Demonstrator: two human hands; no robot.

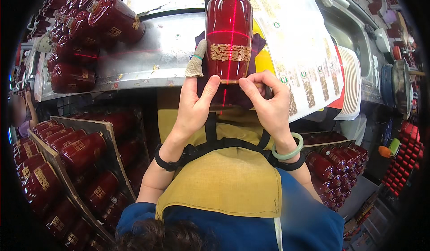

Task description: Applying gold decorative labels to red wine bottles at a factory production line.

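Note:
A dark red glass bottle [229, 22] lies with its neck pointing away from me and its base toward me. A gold scroll-pattern band [230, 52] wraps its lower part, and bright red light lines cross on the glass. My left hand [195, 101] is at the near left of the bottle, thumb by the base and a cloth-covered finger along the side. At the near right corner, my right hand [272, 99] has its thumb against the base and its other fingers curled, partly hidden. Dark purple cloth [257, 45] shows under the bottle.
White sheets of gold patterns [309, 58] spread to the right, near a metal sink [342, 31]. Several red bottles [112, 20] crowd the metal table [148, 45] at left. Wooden racks [92, 130] of bottles stand below left; more bottles [333, 166] are below right.

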